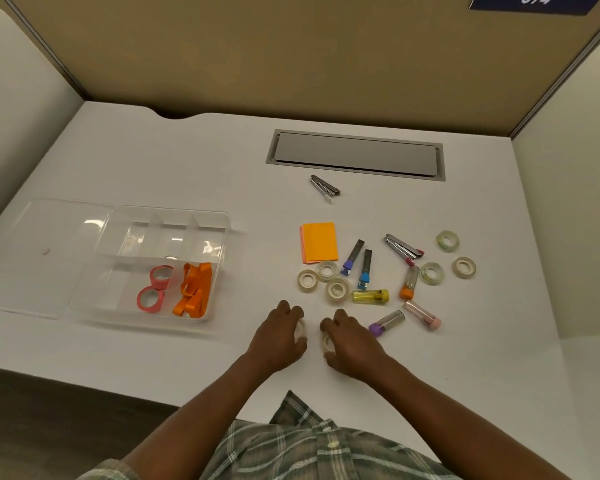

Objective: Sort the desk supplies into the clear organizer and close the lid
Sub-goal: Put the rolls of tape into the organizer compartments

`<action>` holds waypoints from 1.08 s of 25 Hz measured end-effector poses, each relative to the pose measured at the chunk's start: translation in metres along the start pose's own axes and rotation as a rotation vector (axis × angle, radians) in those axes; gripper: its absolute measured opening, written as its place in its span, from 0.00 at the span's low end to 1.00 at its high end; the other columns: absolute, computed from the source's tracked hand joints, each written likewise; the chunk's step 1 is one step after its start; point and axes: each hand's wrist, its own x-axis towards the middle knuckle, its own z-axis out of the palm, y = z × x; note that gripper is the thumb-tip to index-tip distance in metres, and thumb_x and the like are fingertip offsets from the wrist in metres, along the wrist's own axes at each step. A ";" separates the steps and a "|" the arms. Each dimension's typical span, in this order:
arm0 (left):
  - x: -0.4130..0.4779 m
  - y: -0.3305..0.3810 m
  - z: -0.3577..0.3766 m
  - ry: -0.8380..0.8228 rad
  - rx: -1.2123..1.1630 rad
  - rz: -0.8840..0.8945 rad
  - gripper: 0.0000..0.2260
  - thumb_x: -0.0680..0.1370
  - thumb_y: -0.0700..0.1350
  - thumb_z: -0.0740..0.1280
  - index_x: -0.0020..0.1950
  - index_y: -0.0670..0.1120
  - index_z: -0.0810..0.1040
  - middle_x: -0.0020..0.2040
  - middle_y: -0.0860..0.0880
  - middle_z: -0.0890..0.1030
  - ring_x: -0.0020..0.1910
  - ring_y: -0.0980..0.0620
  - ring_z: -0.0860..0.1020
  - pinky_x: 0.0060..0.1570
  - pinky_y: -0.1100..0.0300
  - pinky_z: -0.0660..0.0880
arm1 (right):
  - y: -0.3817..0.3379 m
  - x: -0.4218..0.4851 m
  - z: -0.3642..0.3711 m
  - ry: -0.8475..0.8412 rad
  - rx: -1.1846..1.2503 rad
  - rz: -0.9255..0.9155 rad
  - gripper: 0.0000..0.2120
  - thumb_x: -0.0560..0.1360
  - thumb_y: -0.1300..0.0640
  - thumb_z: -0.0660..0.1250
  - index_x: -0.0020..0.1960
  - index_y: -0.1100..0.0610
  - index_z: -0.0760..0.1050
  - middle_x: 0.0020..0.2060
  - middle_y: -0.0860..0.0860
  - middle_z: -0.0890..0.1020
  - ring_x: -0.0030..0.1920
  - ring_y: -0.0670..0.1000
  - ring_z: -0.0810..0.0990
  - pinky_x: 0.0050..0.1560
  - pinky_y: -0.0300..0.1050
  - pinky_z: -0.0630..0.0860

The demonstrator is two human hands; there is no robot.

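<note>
Clear tape rolls sat gripped, one in the left hand [280,336] and one in the right hand [352,344], apparently awaiting transfer into the open organizer [201,216] well to their left.

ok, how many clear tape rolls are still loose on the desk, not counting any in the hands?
6. Three cluster below the orange sticky notes. Three sit far right. Each hand also covers a roll, partly hidden.
</note>
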 end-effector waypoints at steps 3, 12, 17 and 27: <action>-0.009 -0.006 -0.011 0.055 -0.186 -0.053 0.19 0.73 0.53 0.69 0.61 0.47 0.73 0.54 0.49 0.75 0.48 0.50 0.76 0.45 0.60 0.72 | -0.009 0.009 -0.014 0.027 0.297 0.089 0.24 0.71 0.45 0.72 0.64 0.49 0.70 0.58 0.50 0.75 0.54 0.50 0.76 0.50 0.41 0.75; -0.028 -0.074 -0.097 0.059 -1.044 -0.297 0.15 0.80 0.53 0.55 0.52 0.51 0.80 0.44 0.46 0.83 0.36 0.51 0.78 0.32 0.59 0.73 | -0.110 0.058 -0.058 0.006 1.539 0.274 0.17 0.81 0.53 0.55 0.57 0.56 0.81 0.49 0.61 0.86 0.44 0.58 0.85 0.43 0.49 0.82; -0.048 -0.161 -0.148 0.216 -1.124 -0.362 0.16 0.79 0.54 0.56 0.50 0.47 0.81 0.40 0.46 0.83 0.37 0.49 0.79 0.33 0.58 0.75 | -0.209 0.102 -0.070 -0.044 1.446 0.115 0.16 0.79 0.50 0.57 0.57 0.51 0.82 0.51 0.56 0.86 0.48 0.56 0.85 0.49 0.50 0.83; -0.073 -0.310 -0.183 0.482 -0.097 -0.338 0.28 0.73 0.49 0.75 0.70 0.44 0.72 0.58 0.44 0.82 0.54 0.44 0.80 0.55 0.50 0.73 | -0.366 0.204 -0.059 0.225 0.047 -0.448 0.24 0.74 0.50 0.72 0.67 0.53 0.71 0.60 0.53 0.81 0.57 0.57 0.77 0.53 0.51 0.74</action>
